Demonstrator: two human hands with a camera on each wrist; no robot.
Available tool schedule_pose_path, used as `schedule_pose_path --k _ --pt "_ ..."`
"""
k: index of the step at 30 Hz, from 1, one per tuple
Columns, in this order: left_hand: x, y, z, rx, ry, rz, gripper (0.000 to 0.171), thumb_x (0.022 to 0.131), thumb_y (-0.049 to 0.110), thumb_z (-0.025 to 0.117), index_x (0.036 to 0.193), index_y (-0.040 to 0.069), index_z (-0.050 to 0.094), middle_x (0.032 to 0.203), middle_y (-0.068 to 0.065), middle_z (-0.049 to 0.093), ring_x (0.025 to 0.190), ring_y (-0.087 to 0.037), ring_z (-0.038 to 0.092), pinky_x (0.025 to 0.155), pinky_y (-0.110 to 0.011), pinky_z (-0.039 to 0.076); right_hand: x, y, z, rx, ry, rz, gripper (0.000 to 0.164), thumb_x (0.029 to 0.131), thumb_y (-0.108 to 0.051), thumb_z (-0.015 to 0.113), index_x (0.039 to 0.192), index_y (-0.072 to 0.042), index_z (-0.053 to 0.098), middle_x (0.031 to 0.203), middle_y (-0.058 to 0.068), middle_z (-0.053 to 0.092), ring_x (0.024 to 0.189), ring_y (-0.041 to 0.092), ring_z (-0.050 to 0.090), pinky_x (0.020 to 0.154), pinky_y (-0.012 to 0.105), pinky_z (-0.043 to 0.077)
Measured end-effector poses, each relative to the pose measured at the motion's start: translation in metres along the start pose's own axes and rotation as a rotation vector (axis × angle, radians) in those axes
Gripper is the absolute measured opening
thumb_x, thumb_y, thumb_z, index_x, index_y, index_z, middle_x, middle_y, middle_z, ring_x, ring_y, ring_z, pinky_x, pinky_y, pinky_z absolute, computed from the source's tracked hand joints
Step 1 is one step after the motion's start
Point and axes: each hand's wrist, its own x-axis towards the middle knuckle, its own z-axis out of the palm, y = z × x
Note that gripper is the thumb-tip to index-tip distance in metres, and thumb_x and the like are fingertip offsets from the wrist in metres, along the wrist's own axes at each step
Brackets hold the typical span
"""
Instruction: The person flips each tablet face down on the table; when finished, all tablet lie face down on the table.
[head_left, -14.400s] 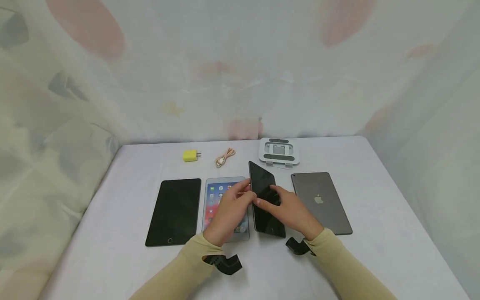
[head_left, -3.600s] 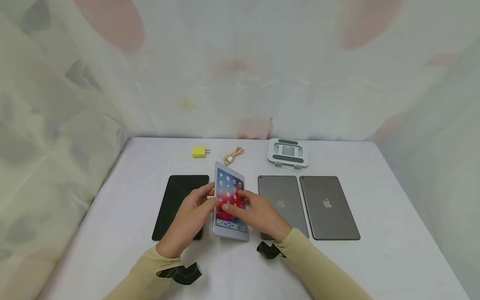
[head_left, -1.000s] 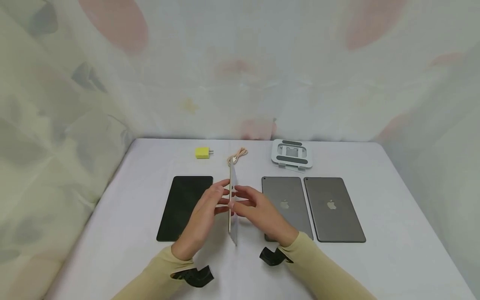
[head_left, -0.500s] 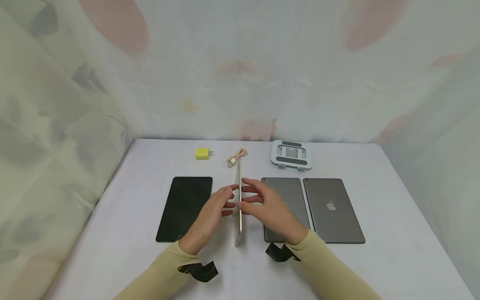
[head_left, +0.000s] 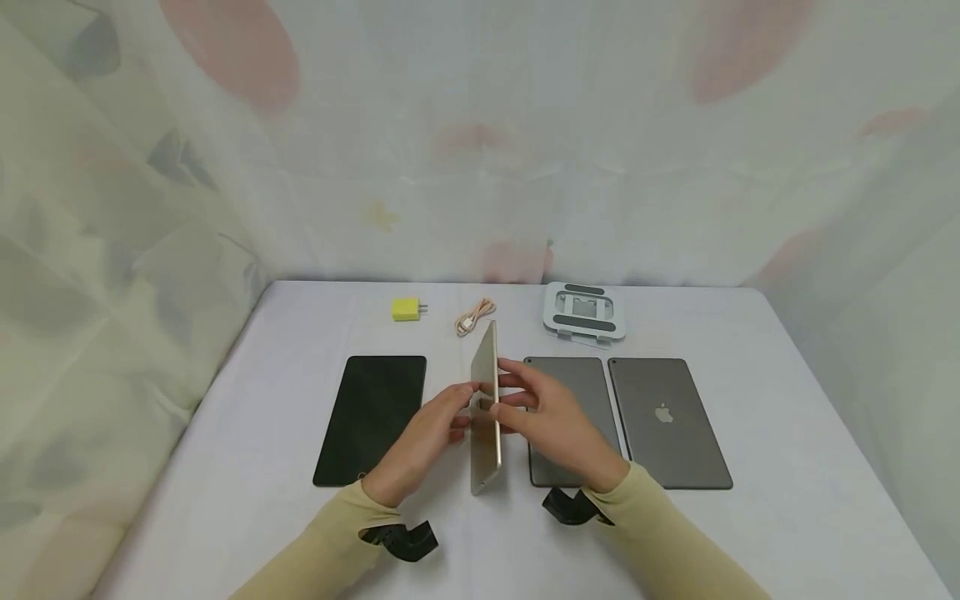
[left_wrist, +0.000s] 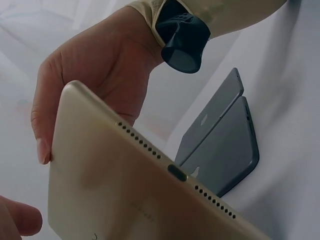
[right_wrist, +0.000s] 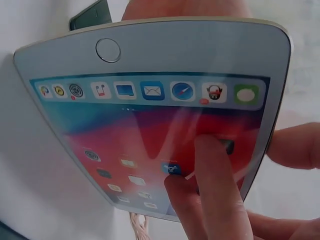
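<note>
A white-fronted tablet with a gold back (head_left: 483, 454) stands nearly on edge between my hands in the head view. Its lit screen (right_wrist: 165, 117), with app icons, faces my right hand (head_left: 558, 425). That hand holds the tablet, with its thumb at the near long edge and fingers against the screen. On the back's side is my left hand (head_left: 423, 429), its fingertips at or close to the gold surface. Contact there is hard to tell; one left fingertip (left_wrist: 25, 217) appears just off the tablet in the left wrist view. Speaker holes and a port line the tablet's short edge.
A black tablet (head_left: 371, 421) lies screen up on the left. Two grey tablets, one half under the right hand (head_left: 577, 379), another farther right (head_left: 671, 442), lie backs up. Behind are a yellow charger (head_left: 407, 310), a coiled cable (head_left: 475, 318) and a folded stand (head_left: 583, 312).
Earlier the black tablet was turned back-up, then the white one was lifted. In the last second the white tablet has turned over and shifted right, its gold back now facing left.
</note>
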Motion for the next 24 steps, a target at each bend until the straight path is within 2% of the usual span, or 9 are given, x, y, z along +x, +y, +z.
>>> schedule_pose_path --k 3,7,15,24 --pt "0.001 -0.002 0.001 0.002 -0.020 -0.003 0.066 0.113 0.063 0.038 0.160 0.019 0.052 0.166 -0.010 0.048 0.141 -0.036 0.057 0.122 -0.058 0.047 -0.004 0.001 -0.003 -0.020 0.029 0.008 0.070 0.100 -0.010 0.071 0.165 -0.008 0.043 0.155 0.021 0.060 0.128 0.034 0.070 0.089 0.037 0.067" --pt "0.003 -0.002 0.003 0.000 -0.028 -0.014 0.069 0.112 0.064 0.039 0.160 0.017 0.051 0.165 -0.010 0.048 0.142 -0.036 0.056 0.122 -0.058 0.048 -0.007 0.001 -0.008 -0.035 0.043 0.010 0.069 0.100 -0.008 0.071 0.164 -0.008 0.045 0.156 0.019 0.060 0.131 0.036 0.069 0.088 0.037 0.067" --pt "0.006 0.000 0.005 -0.010 -0.028 -0.015 0.064 0.114 0.056 0.042 0.157 0.011 0.052 0.161 -0.012 0.052 0.141 -0.036 0.055 0.121 -0.058 0.047 -0.008 0.007 -0.019 -0.076 0.048 -0.015 0.065 0.100 -0.006 0.070 0.161 -0.005 0.048 0.152 0.019 0.063 0.126 0.034 0.072 0.083 0.034 0.067" --pt "0.006 0.004 0.005 0.011 -0.021 -0.037 0.063 0.113 0.055 0.042 0.156 0.011 0.055 0.162 -0.012 0.051 0.142 -0.036 0.052 0.123 -0.059 0.045 -0.003 0.015 -0.024 0.000 0.026 -0.004 0.065 0.100 -0.002 0.069 0.160 0.002 0.045 0.151 0.027 0.060 0.126 0.037 0.071 0.087 0.039 0.068"
